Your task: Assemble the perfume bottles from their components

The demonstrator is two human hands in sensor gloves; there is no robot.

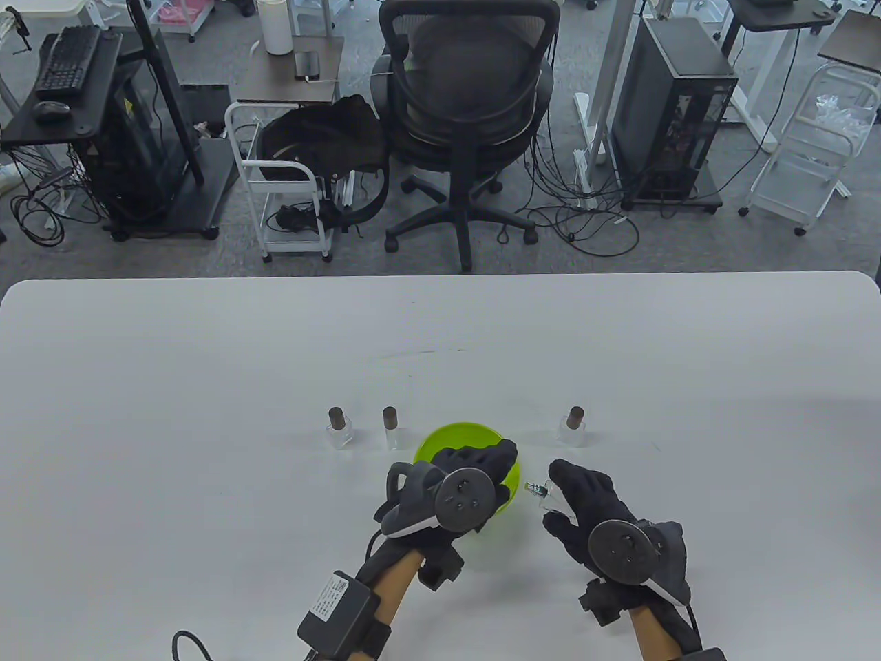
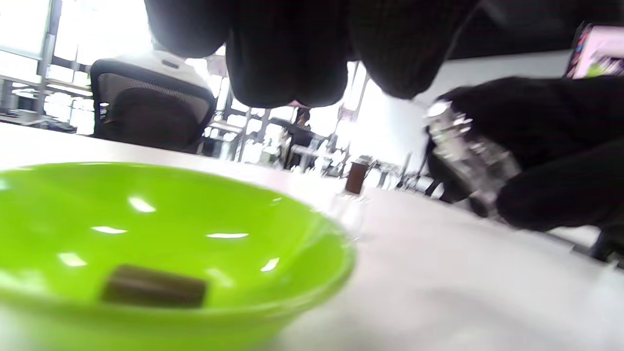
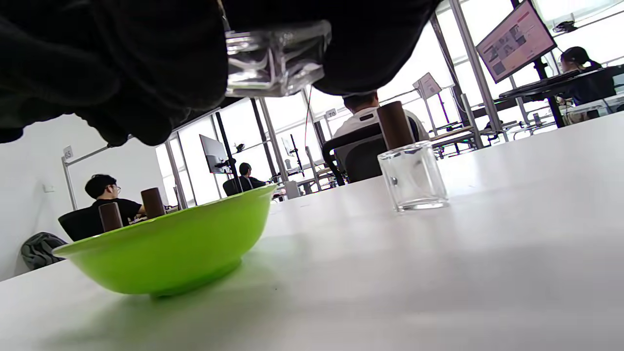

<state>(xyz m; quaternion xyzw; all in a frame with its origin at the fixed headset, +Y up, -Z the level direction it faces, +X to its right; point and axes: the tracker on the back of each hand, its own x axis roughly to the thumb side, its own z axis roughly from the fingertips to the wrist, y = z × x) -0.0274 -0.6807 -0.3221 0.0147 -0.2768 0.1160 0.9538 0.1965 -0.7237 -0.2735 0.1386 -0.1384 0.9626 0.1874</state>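
Room: office floor behind a white table [image 1: 206, 385], with a black swivel chair [image 1: 468, 103] at its far edge.
Finished bottles: three capped ones stand upright across the middle of the table, two [image 1: 338, 427] [image 1: 391, 427] left of the green bowl [image 1: 454, 441], one [image 1: 572, 425] to its right.
Cap: a brown cap [image 2: 153, 286] lies on its side in the bowl.
Left hand: left hand [image 1: 468, 475] reaches over the bowl, fingers bent down and holding nothing that shows.
Right hand: right hand [image 1: 585, 502] pinches an uncapped glass bottle [image 1: 547, 497], tilted, neck toward the bowl, near the front edge.
Next: probably fetching the cap.
Tip: pinch the cap by its sides, open end down; turn the bottle upright and hold it steady, then press straight down over the sprayer.
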